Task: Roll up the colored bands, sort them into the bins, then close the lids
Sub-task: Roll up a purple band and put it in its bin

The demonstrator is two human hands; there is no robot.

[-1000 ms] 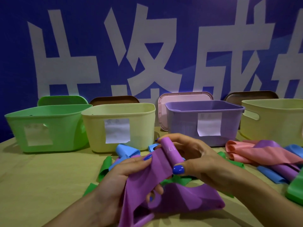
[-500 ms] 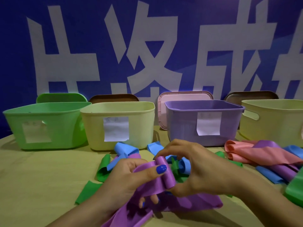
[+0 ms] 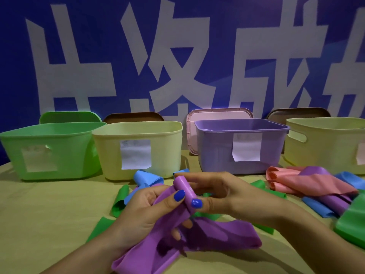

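Both hands meet over the bench (image 3: 35, 210), working one purple band (image 3: 217, 234). The right hand (image 3: 223, 192) pinches the band's rolled end (image 3: 182, 185) between thumb and curled fingers, the short roll tilted and standing just above the left thumb. The left hand (image 3: 146, 212) grips the flat run of the band right below the roll, thumb pressed on top and fingers curled underneath; the loose remainder hangs under both hands and spreads on the bench toward the right wrist. Just beyond the left hand lie a blue band (image 3: 146, 177) and curled green bands (image 3: 119, 200), with another green strip (image 3: 98, 227) flat on the bench to that hand's left. To the right of the right hand sits a heap of bands: pink (image 3: 308, 182), purple (image 3: 333, 202), blue (image 3: 316, 207), and a green one (image 3: 353, 224) at the frame's edge. Farther out, past both hands, four open bins stand in a row: a green bin (image 3: 51, 151) far left, a yellow bin (image 3: 138, 147) ahead of the left hand, a purple bin (image 3: 241, 145) ahead of the right hand, and a second yellow bin (image 3: 325, 143) far right. Lids lean upright behind them: a green lid (image 3: 69, 116), a brown lid (image 3: 133, 116), a pink lid (image 3: 217, 114) and another brown lid (image 3: 298, 112). White paper labels are stuck on the bin fronts; their writing is too blurred to read.
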